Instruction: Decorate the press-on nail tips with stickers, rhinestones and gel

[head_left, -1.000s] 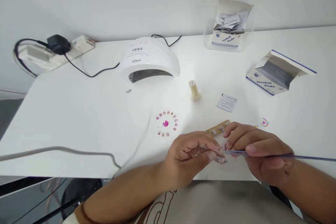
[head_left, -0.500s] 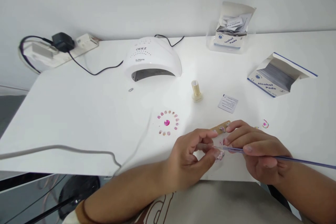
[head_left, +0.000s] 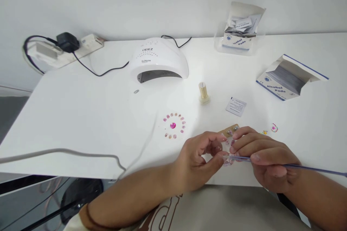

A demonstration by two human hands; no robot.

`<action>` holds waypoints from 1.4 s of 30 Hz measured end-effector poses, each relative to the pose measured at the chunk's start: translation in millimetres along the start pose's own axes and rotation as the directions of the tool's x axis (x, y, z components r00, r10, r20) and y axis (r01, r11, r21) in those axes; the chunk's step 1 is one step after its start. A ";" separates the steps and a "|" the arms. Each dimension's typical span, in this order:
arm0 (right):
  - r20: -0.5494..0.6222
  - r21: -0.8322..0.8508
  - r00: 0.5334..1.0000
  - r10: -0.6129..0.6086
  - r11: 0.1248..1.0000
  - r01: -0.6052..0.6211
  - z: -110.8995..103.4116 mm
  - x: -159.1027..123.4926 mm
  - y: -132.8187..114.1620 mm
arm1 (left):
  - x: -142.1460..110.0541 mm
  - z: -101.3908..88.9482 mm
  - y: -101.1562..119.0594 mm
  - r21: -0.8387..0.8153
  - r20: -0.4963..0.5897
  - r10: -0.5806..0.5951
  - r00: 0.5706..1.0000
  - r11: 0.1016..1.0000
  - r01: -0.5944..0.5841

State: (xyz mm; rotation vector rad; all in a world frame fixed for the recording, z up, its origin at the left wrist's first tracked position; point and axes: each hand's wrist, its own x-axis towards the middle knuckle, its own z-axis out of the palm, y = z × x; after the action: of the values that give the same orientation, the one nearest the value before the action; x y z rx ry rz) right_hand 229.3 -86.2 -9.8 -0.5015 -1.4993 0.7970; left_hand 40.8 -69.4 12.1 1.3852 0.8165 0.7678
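Slanting from the lower right, a slim purple stick (head_left: 306,168) rests in my right hand (head_left: 271,157), whose thumb and fingers pinch it. Its pale, narrow tip reaches the thumb tip of my left hand (head_left: 197,158); whether it has bristles is too small to tell. The left fingers are curled, index and thumb apart, and what lies between the hidden fingertips I cannot make out. Just beyond the hands, a tan strip (head_left: 225,131) carries small silvery studs. Several pink decorated nail tips (head_left: 228,162) show in the gap between my hands, partly covered.
Left of my hands, a ring of pink nail tips (head_left: 183,127) surrounds a magenta gem (head_left: 172,125). Behind stand a white nail lamp (head_left: 159,57), a gold-capped bottle (head_left: 203,93), a sachet (head_left: 236,106) and two alcohol-pad boxes (head_left: 276,87). A grey cable (head_left: 67,152) crosses the left side.
The stick's pale end has drawn out from between my left fingers, towards the right, to the thumb tip. My left index finger and thumb are slightly farther apart.
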 end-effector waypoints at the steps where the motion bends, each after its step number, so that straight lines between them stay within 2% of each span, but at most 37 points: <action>1: -0.033 0.018 0.999 0.014 1.000 -0.013 1.2 2.1 -1.6 | 0.9 0.0 0.1 -0.014 0.008 -0.006 1.000 1.000 0.006; 4: -0.192 0.083 0.980 0.054 0.996 -0.039 3.4 9.9 -6.9 | 3.9 -3.7 3.5 -0.077 -0.022 0.013 1.000 0.997 -0.015; 7: -0.294 0.129 0.950 0.104 0.989 -0.068 1.7 16.6 -9.7 | 5.7 -18.7 12.5 -0.082 -0.166 0.040 0.985 0.995 -0.055; 9: -0.304 0.121 0.945 0.118 0.989 -0.084 -1.1 19.7 -8.8 | 5.4 -35.9 18.9 -0.019 -0.329 0.039 0.943 0.999 -0.048; 11: -0.298 0.097 0.944 0.141 0.988 -0.117 -4.0 21.8 -6.1 | 4.3 -55.9 21.5 0.066 -0.500 0.040 0.865 0.998 -0.008; 12: -0.297 0.085 0.942 0.155 0.987 -0.135 -5.1 22.6 -4.6 | 3.6 -65.5 20.7 0.100 -0.549 0.034 0.835 0.995 0.025; 13: -0.290 0.076 0.941 0.175 0.984 -0.160 -5.8 23.1 -3.1 | 2.7 -74.2 18.5 0.133 -0.567 0.008 0.823 0.988 0.082; 15: -0.279 0.056 0.936 0.213 0.977 -0.205 -6.3 23.3 -1.2 | 0.6 -87.4 11.5 0.236 -0.540 -0.070 0.839 0.944 0.231; 17: -0.253 0.032 0.939 0.234 0.972 -0.234 -6.1 22.1 -0.6 | -2.4 -94.5 4.5 0.430 -0.525 -0.121 0.843 0.817 0.385; 18: -0.236 0.018 0.942 0.239 0.970 -0.242 -6.1 21.0 -0.7 | -4.3 -96.1 2.1 0.528 -0.536 -0.110 0.837 0.730 0.434; 20: -0.208 -0.012 0.951 0.231 0.971 -0.238 -7.0 18.0 -1.2 | -8.7 -96.5 0.2 0.669 -0.560 -0.015 0.828 0.582 0.462; 22: -0.197 -0.047 0.955 0.221 0.971 -0.235 -9.5 14.7 -1.7 | -13.7 -94.1 1.7 0.742 -0.533 0.136 0.835 0.550 0.384; 25: -0.232 -0.085 0.941 0.248 0.958 -0.274 -15.4 11.8 -2.5 | -18.8 -84.9 6.6 0.802 -0.339 0.289 0.895 0.587 0.114; 28: -0.296 -0.095 0.913 0.280 0.943 -0.319 -20.2 12.1 -2.7 | -17.3 -68.2 9.3 0.795 -0.075 0.288 0.955 0.595 -0.117; 30: -0.305 -0.096 0.906 0.292 0.937 -0.335 -21.3 12.7 -2.2 | -13.1 -54.3 7.9 0.791 0.043 0.240 0.970 0.585 -0.180; 32: -0.279 -0.094 0.906 0.318 0.930 -0.356 -20.8 12.1 -1.1 | -8.3 -40.8 3.6 0.801 0.107 0.181 0.978 0.566 -0.193; 35: -0.232 -0.104 0.906 0.354 0.917 -0.385 -18.7 8.9 1.5 | -3.5 -25.7 -5.8 0.810 0.118 0.139 0.983 0.560 -0.177; 38: -0.183 -0.118 0.908 0.377 0.908 -0.401 -16.5 4.7 4.4 | -1.8 -17.9 -13.8 0.807 0.056 0.157 0.986 0.575 -0.138; 42: -0.159 -0.101 0.886 0.436 0.886 -0.454 -13.9 1.1 7.8 | 0.0 -13.2 -20.1 0.811 0.003 0.178 0.984 0.575 -0.107</action>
State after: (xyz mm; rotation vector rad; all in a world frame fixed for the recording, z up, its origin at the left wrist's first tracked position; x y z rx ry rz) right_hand 241.7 -77.7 -15.4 -1.0095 -1.3344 0.9992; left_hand 29.4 -63.4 -8.2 2.2880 1.2144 0.5720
